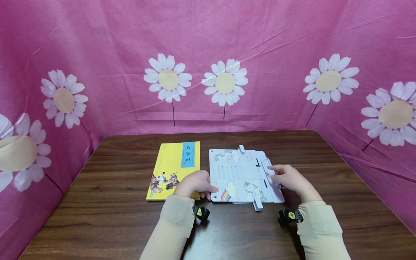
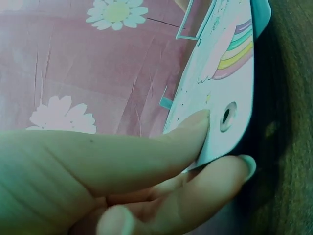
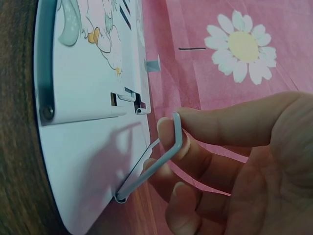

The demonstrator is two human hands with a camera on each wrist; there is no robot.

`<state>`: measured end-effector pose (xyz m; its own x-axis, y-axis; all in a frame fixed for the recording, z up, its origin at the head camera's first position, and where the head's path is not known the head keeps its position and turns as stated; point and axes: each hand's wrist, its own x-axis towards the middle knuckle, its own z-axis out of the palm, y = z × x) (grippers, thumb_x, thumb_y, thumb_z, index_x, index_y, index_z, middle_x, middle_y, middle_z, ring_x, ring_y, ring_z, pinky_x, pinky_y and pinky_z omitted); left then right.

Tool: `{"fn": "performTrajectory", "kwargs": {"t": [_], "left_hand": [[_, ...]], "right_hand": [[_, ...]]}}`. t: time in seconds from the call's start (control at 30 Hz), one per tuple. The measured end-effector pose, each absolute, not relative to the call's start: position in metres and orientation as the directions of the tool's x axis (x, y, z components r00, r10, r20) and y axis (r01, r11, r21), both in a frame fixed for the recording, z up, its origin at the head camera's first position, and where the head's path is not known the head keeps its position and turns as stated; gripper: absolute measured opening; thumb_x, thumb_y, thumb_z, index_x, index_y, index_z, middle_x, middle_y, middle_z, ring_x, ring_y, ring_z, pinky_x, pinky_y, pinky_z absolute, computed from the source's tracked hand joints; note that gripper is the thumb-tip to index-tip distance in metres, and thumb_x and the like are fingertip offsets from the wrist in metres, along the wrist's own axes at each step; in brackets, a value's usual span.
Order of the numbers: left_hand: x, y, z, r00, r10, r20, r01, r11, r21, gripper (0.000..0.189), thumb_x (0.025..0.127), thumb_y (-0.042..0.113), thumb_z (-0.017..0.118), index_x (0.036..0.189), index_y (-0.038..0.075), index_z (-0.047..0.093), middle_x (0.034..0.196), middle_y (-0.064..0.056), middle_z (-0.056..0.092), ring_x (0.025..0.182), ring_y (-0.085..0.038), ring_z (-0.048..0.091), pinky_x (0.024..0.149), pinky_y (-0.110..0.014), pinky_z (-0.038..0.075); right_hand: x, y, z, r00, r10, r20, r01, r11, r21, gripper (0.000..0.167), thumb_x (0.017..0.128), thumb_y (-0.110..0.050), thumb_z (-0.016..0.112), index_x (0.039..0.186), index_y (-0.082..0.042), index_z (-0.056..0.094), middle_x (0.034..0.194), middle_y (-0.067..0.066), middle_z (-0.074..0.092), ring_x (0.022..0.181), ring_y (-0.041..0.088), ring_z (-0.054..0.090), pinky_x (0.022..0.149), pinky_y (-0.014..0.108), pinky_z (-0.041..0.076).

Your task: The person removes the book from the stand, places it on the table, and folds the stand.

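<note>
A white folding book stand (image 1: 229, 172) printed with unicorns and a rainbow lies on the table. My left hand (image 1: 196, 182) holds its near left corner. In the left wrist view, the thumb (image 2: 181, 139) is on the printed face beside a round hole, with a finger at the edge below. My right hand (image 1: 289, 177) is at the stand's right side. Seen from the right wrist, thumb and index finger pinch the end of a bent white wire bracket (image 3: 159, 164), tilted up from the panel. Clips (image 1: 258, 204) jut from the stand's near and far edges.
A yellow book (image 1: 172, 164) with a blue title panel lies left of the stand, close to my left hand. The dark wooden table (image 1: 107, 202) ends at a pink cloth (image 1: 198, 39) with white daisies, which hangs behind and on both sides.
</note>
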<state>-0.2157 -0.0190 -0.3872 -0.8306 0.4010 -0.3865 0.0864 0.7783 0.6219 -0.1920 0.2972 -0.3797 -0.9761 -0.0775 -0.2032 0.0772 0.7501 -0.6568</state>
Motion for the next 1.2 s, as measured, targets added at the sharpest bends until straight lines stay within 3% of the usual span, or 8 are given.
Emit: {"fn": "performTrajectory", "kwargs": {"t": [0.47,0.8,1.2], "left_hand": [[-0.214,-0.018,-0.386,-0.835,0.362,-0.415,0.033,0.786,0.618,0.032,0.088,0.028,0.076,0.068,0.004,0.066,0.058,-0.005,0.068,0.049,-0.013,0.056,0.055,-0.026,0.042],[-0.214,-0.019,-0.387,-0.836,0.361,-0.413,0.026,0.779,0.627,0.033,0.088,0.027,0.076,0.067,0.004,0.066,0.057,-0.005,0.068,0.048,-0.013,0.056,0.054,-0.026,0.041],[-0.216,-0.020,-0.389,-0.831,0.376,-0.410,0.033,0.769,0.638,0.033,0.088,0.026,0.075,0.066,0.004,0.066,0.057,-0.004,0.067,0.048,-0.012,0.055,0.055,-0.025,0.044]], "right_hand": [[-0.192,0.295,-0.382,-0.972,-0.078,-0.221,0.090,0.744,-0.662,0.047,0.093,-0.007,0.059,0.135,0.010,0.052,0.083,0.009,0.057,0.057,0.018,0.048,0.050,0.027,0.042],[-0.196,0.292,-0.388,-0.976,-0.096,-0.198,0.055,0.765,-0.642,0.046,0.090,-0.006,0.061,0.132,0.012,0.055,0.082,0.011,0.061,0.067,0.019,0.053,0.058,0.031,0.047],[-0.198,0.289,-0.397,-0.976,-0.091,-0.198,0.058,0.767,-0.639,0.045,0.088,-0.009,0.068,0.129,0.008,0.059,0.083,0.011,0.061,0.064,0.018,0.053,0.057,0.031,0.045]]}}
